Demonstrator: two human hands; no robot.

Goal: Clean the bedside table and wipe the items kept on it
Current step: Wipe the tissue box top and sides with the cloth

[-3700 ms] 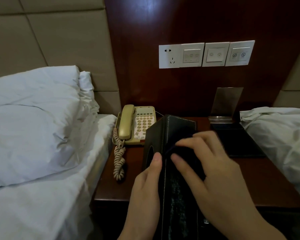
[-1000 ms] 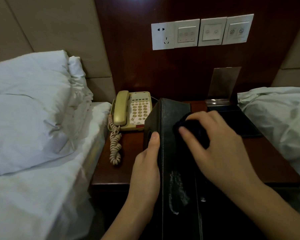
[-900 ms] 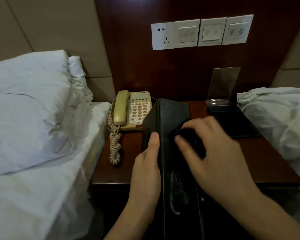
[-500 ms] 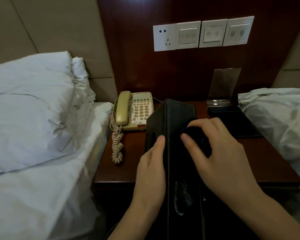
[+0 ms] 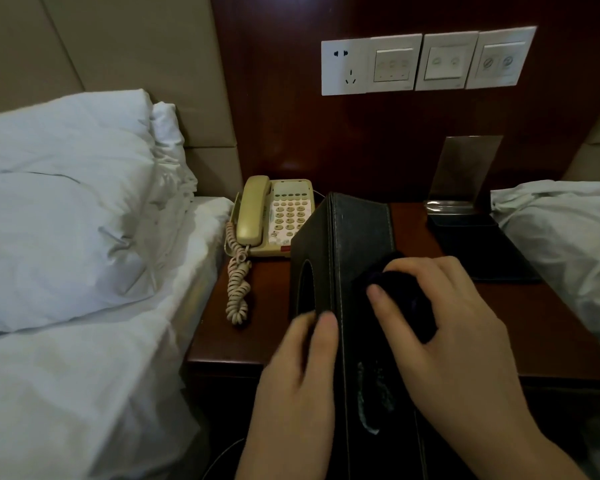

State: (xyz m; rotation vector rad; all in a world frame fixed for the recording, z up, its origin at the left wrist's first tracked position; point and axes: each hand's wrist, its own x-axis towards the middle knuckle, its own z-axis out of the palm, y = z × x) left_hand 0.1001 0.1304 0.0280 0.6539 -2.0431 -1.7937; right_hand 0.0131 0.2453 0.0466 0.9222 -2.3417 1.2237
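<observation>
A black leather tissue box is held tipped on its side above the front of the dark wooden bedside table. My left hand grips the box's left face, thumb along its stitched edge. My right hand grips a dark cloth and presses it on the box's upward face. A whitish smear shows on that face nearer me. A cream telephone with a coiled cord sits at the table's back left.
A black tray and a clear acrylic stand are at the table's back right. White bedding lies on the left, more white bedding on the right. Wall switches are on the wooden panel behind.
My right hand with the cloth has slid back and forth over the box's upward face. The left hand has kept its hold, shifting slightly.
</observation>
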